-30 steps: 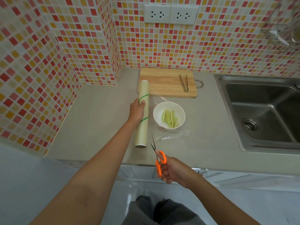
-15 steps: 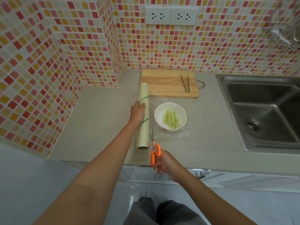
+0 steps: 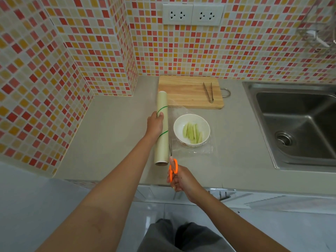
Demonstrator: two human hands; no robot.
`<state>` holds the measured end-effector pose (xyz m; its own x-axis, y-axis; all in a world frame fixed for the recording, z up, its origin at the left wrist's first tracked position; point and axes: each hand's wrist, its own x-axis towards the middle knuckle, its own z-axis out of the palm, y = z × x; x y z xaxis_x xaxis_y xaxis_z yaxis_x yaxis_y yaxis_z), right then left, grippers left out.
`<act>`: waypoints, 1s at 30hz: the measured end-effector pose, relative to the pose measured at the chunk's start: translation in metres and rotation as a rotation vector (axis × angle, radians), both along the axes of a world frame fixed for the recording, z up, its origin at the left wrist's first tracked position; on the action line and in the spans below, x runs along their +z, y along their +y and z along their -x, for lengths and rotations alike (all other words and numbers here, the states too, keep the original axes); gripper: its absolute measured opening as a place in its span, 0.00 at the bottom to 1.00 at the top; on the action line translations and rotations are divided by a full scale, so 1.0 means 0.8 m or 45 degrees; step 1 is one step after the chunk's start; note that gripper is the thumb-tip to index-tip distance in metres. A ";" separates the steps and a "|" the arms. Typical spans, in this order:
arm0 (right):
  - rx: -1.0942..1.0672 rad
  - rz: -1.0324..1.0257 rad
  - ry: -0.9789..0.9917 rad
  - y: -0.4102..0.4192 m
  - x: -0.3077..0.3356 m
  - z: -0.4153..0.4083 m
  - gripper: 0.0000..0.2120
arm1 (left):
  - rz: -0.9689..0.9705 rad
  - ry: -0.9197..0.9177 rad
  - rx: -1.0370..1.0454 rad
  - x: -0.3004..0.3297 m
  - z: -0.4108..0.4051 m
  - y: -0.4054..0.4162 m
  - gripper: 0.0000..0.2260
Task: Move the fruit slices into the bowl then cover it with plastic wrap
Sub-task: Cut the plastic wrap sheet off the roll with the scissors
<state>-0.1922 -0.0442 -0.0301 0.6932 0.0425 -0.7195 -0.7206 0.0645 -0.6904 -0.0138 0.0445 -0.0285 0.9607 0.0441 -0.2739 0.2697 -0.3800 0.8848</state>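
A white bowl (image 3: 198, 119) holding several pale green fruit slices (image 3: 192, 133) stands on the counter. A clear sheet of plastic wrap (image 3: 203, 150) is drawn from the roll over the bowl. The plastic wrap roll (image 3: 162, 148) lies lengthwise just left of the bowl, and my left hand (image 3: 155, 123) presses down on its middle. My right hand (image 3: 181, 180) grips orange-handled scissors (image 3: 172, 168), whose blades point away from me at the near edge of the sheet, between roll and bowl.
A wooden cutting board (image 3: 187, 93) with metal tongs (image 3: 208, 91) lies behind the bowl against the tiled wall. A steel sink (image 3: 298, 124) is set into the counter at the right. Two wall sockets (image 3: 192, 14) sit above the board.
My right hand has carried the scissors forward from the counter's front edge until the blades reach the sheet beside the roll. My left hand stays on the roll.
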 end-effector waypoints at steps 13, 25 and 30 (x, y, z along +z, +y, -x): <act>-0.042 0.049 -0.252 -0.005 -0.015 0.010 0.21 | 0.052 0.005 0.007 0.000 -0.005 -0.005 0.16; 0.020 -0.133 -0.019 -0.009 -0.004 -0.002 0.27 | 0.013 -0.019 -0.010 -0.002 -0.003 -0.007 0.16; -0.010 -0.080 0.033 -0.004 0.000 -0.008 0.27 | 0.012 -0.009 0.008 -0.002 -0.002 -0.008 0.16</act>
<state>-0.1857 -0.0475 -0.0304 0.6748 0.0825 -0.7334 -0.7375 0.1127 -0.6659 -0.0119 0.0380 -0.0297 0.9624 0.0478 -0.2674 0.2657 -0.3697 0.8903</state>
